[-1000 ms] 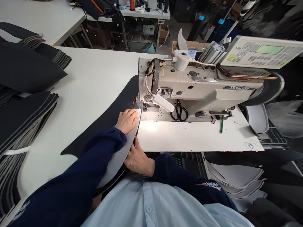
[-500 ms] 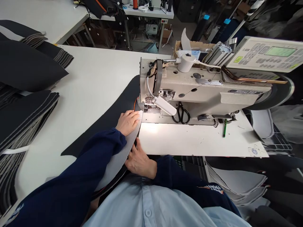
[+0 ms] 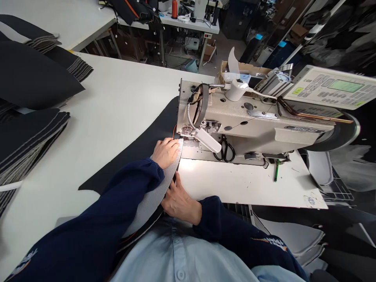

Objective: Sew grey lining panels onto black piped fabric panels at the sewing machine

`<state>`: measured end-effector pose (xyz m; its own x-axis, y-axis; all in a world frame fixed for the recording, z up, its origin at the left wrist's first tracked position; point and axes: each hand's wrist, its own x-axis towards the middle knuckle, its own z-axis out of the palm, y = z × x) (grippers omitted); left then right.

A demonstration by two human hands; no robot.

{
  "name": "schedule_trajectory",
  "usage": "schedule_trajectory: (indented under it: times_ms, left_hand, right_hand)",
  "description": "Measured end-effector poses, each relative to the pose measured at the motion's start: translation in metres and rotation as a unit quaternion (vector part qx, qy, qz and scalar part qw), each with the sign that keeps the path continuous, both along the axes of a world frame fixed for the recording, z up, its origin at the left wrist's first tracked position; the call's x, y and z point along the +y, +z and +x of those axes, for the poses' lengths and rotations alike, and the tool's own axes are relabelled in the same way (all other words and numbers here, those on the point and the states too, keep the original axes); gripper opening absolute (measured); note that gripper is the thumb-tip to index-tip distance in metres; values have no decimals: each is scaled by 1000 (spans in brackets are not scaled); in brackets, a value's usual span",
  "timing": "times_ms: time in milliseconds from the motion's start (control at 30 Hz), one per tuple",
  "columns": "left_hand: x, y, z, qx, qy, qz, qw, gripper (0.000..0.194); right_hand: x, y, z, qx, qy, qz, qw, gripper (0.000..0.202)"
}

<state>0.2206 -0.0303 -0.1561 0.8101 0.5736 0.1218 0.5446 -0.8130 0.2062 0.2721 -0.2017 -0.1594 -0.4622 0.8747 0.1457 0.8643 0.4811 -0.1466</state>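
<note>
My left hand (image 3: 166,153) lies on the light grey strip (image 3: 151,199) of a fabric piece, fingers together and pressed down close to the presser foot. Under it a large dark fabric panel (image 3: 138,145) spreads over the table, with its far end beside the sewing machine (image 3: 258,131). An orange cord (image 3: 174,131) shows by the needle area, which the lamp and machine head partly hide. Closer to my body, my right hand (image 3: 180,201) grips the near edge of the layered fabric, one finger pointing along it toward the machine. Its other fingertips are partly hidden.
Black-handled scissors (image 3: 225,150) lie on the machine bed, behind the white lamp (image 3: 207,140). A green pen-like object (image 3: 276,170) is at right on the white table (image 3: 217,184). Dark fabric stacks (image 3: 29,137) cover the left side. A control panel (image 3: 331,86) tops the machine.
The view has shifted a little, so the machine appears lower and slightly right. Both hands keep their places on the fabric, with the grey strip's tip still at the presser foot.
</note>
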Motion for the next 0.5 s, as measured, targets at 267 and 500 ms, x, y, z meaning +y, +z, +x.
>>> schedule_trajectory:
  times_ms: [267,500]
  left_hand:
    - [-16,16,14,89,21,-46,995,66]
    - [-52,54,-13,180,-7,-86,980,59]
  right_hand:
    - [-3,3,5,-34,3,-3,999,29]
    - [-33,13,-14,-86,-22,45,995,39]
